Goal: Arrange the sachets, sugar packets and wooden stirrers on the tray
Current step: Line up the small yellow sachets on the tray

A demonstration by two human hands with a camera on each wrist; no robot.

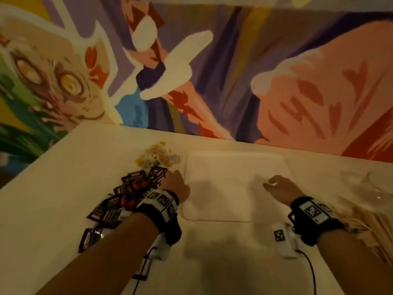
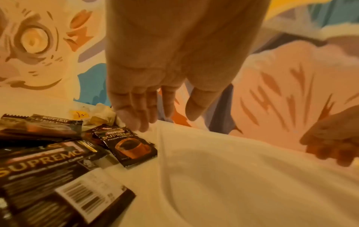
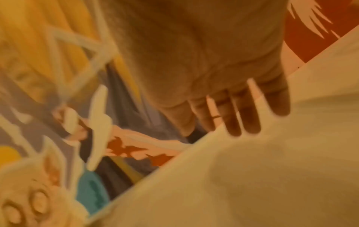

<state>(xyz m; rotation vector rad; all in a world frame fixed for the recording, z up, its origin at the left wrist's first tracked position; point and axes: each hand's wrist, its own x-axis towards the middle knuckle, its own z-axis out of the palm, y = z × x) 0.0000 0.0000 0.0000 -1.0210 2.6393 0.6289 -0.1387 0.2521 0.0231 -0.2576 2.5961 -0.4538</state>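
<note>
A white tray [image 1: 234, 209] lies mid-table with nothing on it. Dark coffee sachets [image 1: 119, 201] are heaped to its left, and yellow and white sugar packets [image 1: 157, 158] sit behind them. Wooden stirrers [image 1: 365, 226] lie at the right edge. My left hand [image 1: 175, 179] hovers by the tray's left rim beside the sachets; its fingers hang straight and hold nothing. In the left wrist view, the left hand [image 2: 169, 113] is above a sachet [image 2: 128, 145] and the sugar packets [image 2: 91, 115]. My right hand [image 1: 278, 188] is over the tray's right part, relaxed and holding nothing, as the right wrist view [image 3: 213, 122] confirms.
A clear glass [image 1: 378, 188] stands at the far right behind the stirrers. The white table [image 1: 63, 188] meets a painted mural wall [image 1: 212, 81] along its back edge. Cables trail from both wrist cameras near the front edge.
</note>
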